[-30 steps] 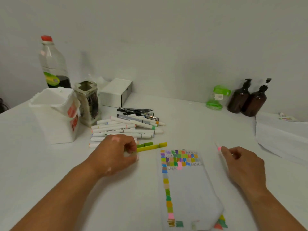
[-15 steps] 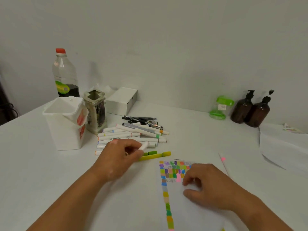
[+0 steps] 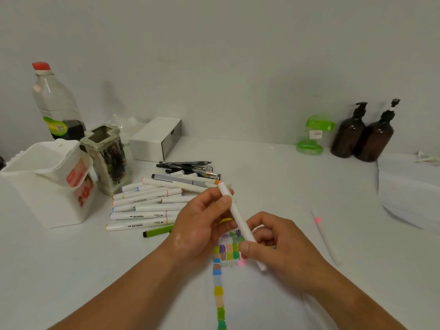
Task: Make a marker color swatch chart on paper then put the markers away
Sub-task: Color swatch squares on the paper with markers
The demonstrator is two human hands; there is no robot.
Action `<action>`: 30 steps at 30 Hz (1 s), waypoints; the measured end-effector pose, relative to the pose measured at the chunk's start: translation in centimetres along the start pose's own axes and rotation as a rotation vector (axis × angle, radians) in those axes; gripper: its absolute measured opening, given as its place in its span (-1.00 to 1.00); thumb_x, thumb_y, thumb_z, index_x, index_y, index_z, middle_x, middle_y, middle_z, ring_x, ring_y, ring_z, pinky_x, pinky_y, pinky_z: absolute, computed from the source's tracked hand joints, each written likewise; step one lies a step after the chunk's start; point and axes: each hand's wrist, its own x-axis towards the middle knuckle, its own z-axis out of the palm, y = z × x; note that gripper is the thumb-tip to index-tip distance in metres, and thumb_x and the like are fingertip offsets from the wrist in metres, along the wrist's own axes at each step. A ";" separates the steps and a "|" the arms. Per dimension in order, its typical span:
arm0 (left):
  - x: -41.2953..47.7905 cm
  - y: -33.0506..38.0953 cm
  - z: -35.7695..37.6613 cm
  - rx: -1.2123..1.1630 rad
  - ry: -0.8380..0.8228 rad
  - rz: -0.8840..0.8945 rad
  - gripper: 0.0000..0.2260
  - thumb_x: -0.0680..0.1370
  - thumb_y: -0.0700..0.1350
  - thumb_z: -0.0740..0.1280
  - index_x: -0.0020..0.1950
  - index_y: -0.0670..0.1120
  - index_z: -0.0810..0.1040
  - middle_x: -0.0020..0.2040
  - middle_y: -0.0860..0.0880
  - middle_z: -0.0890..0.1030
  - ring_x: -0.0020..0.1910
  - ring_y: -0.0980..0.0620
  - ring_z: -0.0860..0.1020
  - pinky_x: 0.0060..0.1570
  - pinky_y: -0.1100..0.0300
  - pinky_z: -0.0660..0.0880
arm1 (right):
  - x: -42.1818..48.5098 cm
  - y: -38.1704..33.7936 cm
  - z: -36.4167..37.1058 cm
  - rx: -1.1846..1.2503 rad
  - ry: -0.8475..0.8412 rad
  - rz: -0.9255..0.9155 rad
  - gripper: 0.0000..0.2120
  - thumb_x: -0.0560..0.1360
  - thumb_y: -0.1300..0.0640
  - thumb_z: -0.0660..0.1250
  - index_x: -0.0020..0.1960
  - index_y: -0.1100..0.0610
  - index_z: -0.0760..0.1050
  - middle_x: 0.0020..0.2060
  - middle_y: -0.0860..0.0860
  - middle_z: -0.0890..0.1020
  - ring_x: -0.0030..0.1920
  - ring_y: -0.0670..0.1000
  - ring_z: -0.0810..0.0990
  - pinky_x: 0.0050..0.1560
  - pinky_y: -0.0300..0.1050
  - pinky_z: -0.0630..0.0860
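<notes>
A white marker (image 3: pixel 238 220) is being pinched near its top by the left hand (image 3: pixel 200 225) and near its bottom by the right hand (image 3: pixel 283 246), just above the paper (image 3: pixel 220 291). Light, stiff, likely slick: the barrel is being judged the safest grip.

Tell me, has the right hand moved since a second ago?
Yes. The right hand went left from the pink marker to above the chart, gripping a white marker.
</notes>
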 end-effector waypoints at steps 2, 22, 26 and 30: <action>0.2 -0.1 -0.7 0.037 -0.003 0.017 -0.81 0.47 -0.09 0.46 0.07 -0.03 0.68 -0.10 -0.07 0.62 -0.13 0.02 0.61 -0.12 0.13 0.61 | 0.4 0.3 -0.3 -0.010 0.032 0.000 -0.86 0.43 0.03 0.57 -0.06 -0.08 0.64 -0.26 0.16 0.65 -0.30 -0.01 0.55 -0.23 -0.12 0.52; -2.0 0.3 -0.1 1.432 -0.345 0.368 -0.69 0.65 0.11 0.07 0.08 -0.06 0.50 -0.34 0.10 0.42 -0.33 0.05 0.40 -0.29 0.09 0.39 | 0.4 0.4 -0.6 0.363 0.131 -0.044 -0.80 0.31 -0.02 0.55 -0.16 0.04 0.62 -0.41 0.08 0.56 -0.41 0.03 0.51 -0.45 -0.15 0.45; -2.1 0.4 0.0 1.415 -0.347 0.398 -0.70 0.66 0.13 0.10 0.09 -0.01 0.54 -0.34 0.09 0.46 -0.36 0.03 0.43 -0.32 0.09 0.40 | 0.4 0.6 0.5 0.356 0.103 -0.023 -0.75 0.35 -0.07 0.54 -0.16 0.05 0.57 -0.38 0.11 0.60 -0.36 0.08 0.56 -0.43 -0.12 0.49; -2.0 0.4 -0.1 1.408 -0.306 0.412 -0.65 0.59 0.27 0.13 0.18 0.10 0.53 -0.42 0.07 0.44 -0.42 0.08 0.43 -0.40 0.24 0.31 | 0.5 0.5 0.3 0.379 0.174 -0.041 -0.77 0.38 -0.05 0.50 -0.21 0.07 0.54 -0.43 0.12 0.54 -0.42 0.07 0.50 -0.43 -0.11 0.46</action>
